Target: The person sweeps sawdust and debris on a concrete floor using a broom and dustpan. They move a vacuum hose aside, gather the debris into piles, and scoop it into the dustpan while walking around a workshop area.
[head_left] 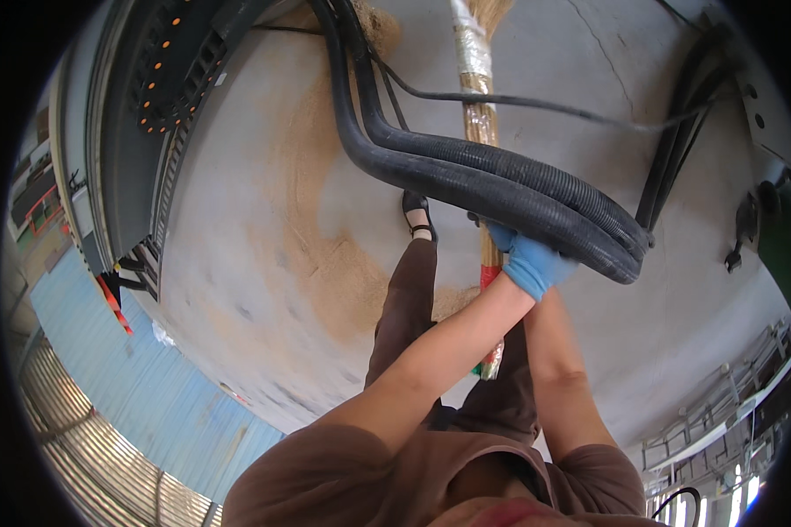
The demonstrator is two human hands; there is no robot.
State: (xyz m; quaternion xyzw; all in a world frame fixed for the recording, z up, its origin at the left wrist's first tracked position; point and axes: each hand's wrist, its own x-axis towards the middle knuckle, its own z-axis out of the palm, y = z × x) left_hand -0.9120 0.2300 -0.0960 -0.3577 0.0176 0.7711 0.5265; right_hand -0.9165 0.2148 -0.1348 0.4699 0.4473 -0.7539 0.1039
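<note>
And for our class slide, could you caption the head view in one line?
A person's blue-gloved left hand by a broom handle, partly hidden by black hoses, above a dusty floor.

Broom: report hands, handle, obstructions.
Left hand blue-gloved, at the broom, grip unclear. Right hand can't be made out. Black hoses cross in front, hiding part of the broom.
</note>
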